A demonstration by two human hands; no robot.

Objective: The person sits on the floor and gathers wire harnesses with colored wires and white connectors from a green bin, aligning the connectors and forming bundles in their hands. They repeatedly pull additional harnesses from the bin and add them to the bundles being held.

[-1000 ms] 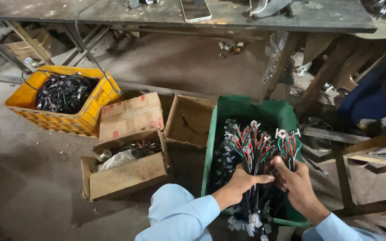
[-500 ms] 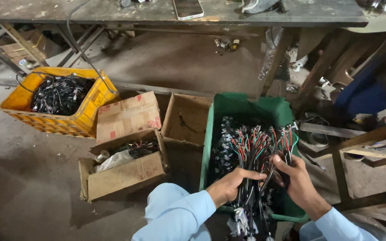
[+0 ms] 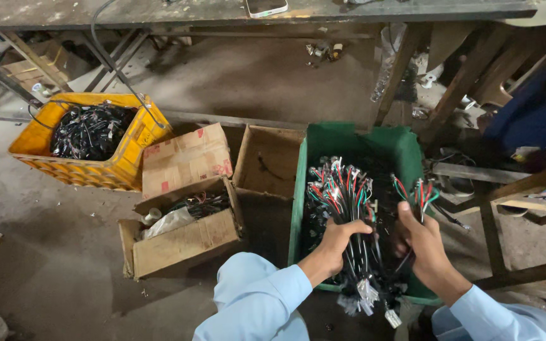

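Note:
My left hand (image 3: 331, 247) grips a thick bundle of wire harnesses (image 3: 341, 192) with red, green, white and black leads fanning upward. My right hand (image 3: 426, 243) holds a smaller bunch of the same wires (image 3: 419, 192) just to the right. White plastic connectors (image 3: 368, 297) hang below my hands. Both bundles sit over the green plastic crate (image 3: 396, 144), which is full of dark wiring. Light blue sleeves cover both my forearms.
A yellow crate (image 3: 124, 161) of black wiring stands at the left. Between it and the green crate are cardboard boxes (image 3: 188, 237), one holding wires and plastic, and an open box (image 3: 266, 161). A metal workbench (image 3: 222, 12) spans the top. Wooden frames (image 3: 526, 189) crowd the right.
Both hands have lowered the bundles toward the green crate and moved apart, splitting one bunch of wires into a larger left part and a smaller right part.

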